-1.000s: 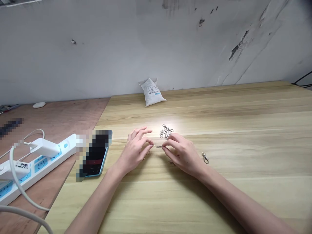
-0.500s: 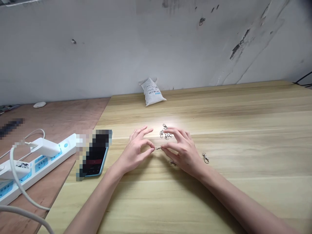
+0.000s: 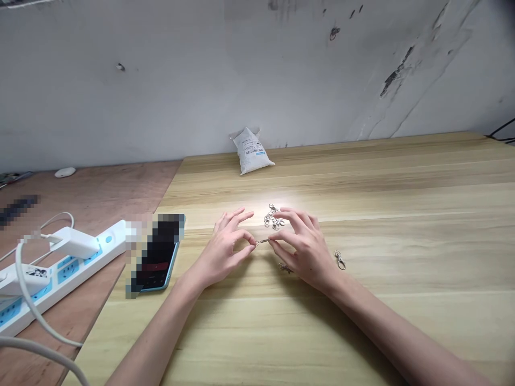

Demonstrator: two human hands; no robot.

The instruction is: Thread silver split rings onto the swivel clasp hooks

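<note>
1. On the pale wooden table [image 3: 362,182], the left hand [image 3: 220,254] and the right hand [image 3: 306,252] are close together, and their fingertips pinch one small metal clasp [image 3: 261,242] from both sides.
2. A pile of swivel clasps [image 3: 273,217] lies at 12 o'clock from it, just beside the right fingers. A loose clasp [image 3: 340,260] lies at 3 o'clock.
3. If the pinch loosens, the small clasp could slip and fall. Careless right fingers could also disturb the pile.
</note>
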